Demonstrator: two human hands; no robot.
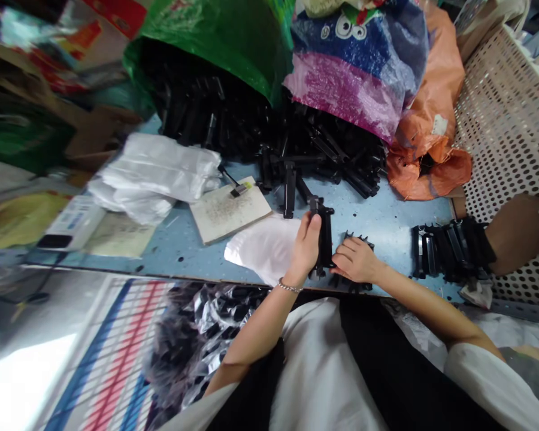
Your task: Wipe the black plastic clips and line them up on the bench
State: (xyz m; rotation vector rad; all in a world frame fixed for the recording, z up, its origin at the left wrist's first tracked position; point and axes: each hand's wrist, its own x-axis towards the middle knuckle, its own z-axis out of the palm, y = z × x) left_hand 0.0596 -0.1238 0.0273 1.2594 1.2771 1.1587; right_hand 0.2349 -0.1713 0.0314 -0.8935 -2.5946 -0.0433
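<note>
My left hand [306,246] is closed round one or more long black plastic parts [326,236], held upright near the table's front edge. My right hand [356,261], fingers curled, grips a small group of black plastic parts [363,240] lying just to the right. The fingertips of my right hand come close to the lower end of what my left hand holds; whether they touch it I cannot tell. Beneath and left of my left wrist lies a white plastic bag [264,246]. A loose pile of similar black parts [314,149] spreads behind both hands.
A green bag [215,42] and a blue-pink bag [354,72] stand behind the pile. To the right are a row of black parts [449,248], an orange sack [431,137] and a perforated basket [507,120]. Folded white bags [161,170] and a beige pad [229,211] lie left.
</note>
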